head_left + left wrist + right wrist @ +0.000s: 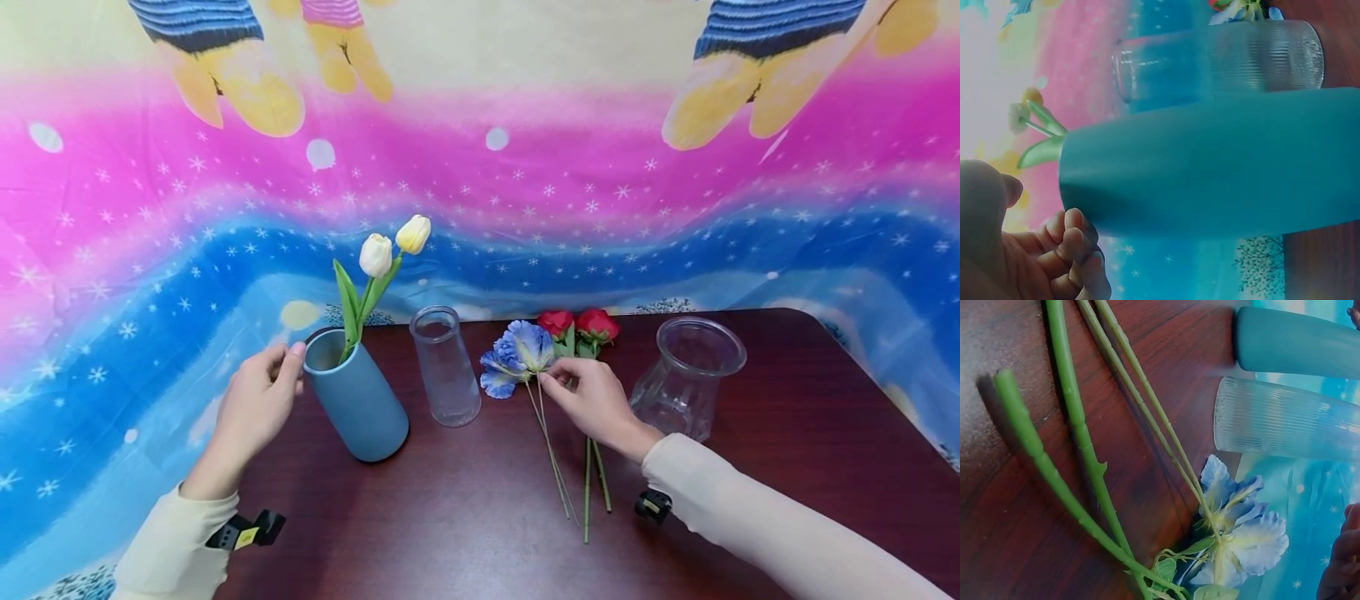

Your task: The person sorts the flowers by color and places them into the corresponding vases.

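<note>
A blue-grey vase [356, 400] stands at the left with two artificial tulips [376, 255], one white and one pale yellow, leaning out of it. My left hand [255, 408] is at its rim; in the left wrist view the bent fingers [1079, 250] meet the vase's side and the thumb stays apart. My right hand [596, 404] reaches over the blue flowers [521, 354], thumb and fingertips close to the blooms. In the right wrist view, its fingers [1341, 556] look apart from the blue flowers [1241, 544], whose thin stems lie on the table.
A clear ribbed glass vase [447, 375] stands between the blue-grey vase and the flowers. Red flowers [597, 325] with thick green stems lie beside the blue ones. A wide-mouthed glass vase [686, 379] stands beyond my right forearm. A patterned cloth [480, 192] hangs behind the dark table [450, 533].
</note>
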### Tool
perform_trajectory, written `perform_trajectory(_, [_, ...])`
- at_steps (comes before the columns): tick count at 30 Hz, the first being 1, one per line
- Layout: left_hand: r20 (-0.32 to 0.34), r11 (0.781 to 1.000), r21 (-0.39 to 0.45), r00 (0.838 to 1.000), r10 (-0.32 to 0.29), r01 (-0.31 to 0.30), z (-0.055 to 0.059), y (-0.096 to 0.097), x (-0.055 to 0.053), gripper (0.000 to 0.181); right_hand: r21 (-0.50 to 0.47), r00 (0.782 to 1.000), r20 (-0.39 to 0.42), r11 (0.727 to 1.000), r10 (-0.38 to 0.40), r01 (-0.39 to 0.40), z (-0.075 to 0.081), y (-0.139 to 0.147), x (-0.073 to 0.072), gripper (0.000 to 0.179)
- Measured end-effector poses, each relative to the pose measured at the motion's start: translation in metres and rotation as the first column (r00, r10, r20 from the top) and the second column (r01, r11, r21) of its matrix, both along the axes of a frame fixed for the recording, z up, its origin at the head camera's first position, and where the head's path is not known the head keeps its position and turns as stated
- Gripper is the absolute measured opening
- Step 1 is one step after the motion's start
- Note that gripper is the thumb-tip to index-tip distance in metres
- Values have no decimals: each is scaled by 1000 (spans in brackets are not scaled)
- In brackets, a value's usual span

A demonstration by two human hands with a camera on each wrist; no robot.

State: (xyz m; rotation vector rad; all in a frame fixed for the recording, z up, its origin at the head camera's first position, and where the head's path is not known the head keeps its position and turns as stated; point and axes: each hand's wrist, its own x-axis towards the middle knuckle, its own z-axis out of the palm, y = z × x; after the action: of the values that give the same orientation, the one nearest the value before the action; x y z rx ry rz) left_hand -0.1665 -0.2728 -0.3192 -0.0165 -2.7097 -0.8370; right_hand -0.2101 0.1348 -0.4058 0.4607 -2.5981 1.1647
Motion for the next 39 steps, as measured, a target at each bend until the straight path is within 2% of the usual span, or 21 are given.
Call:
perform_trajectory(10, [-45,999,-4,998,-43,43,5,13,12,46,1,1000,30,1000,-3,3,-4,7,2,13])
perform_trajectory(20, [-71,997,-8,994,-82,81,8,32,20,33,-3,1000,13,1000,-2,2,-7,14,4,11])
perform_trajectory(30, [1,993,-6,993,-120,120,3,60,23,27,-9,999,43,1000,-11,11,-9,23,10,11])
perform_trajectory(39, [36,986,-1,985,-167,168,-10,83,18,23,21,999,47,1000,-23,22,-11,27,12,12])
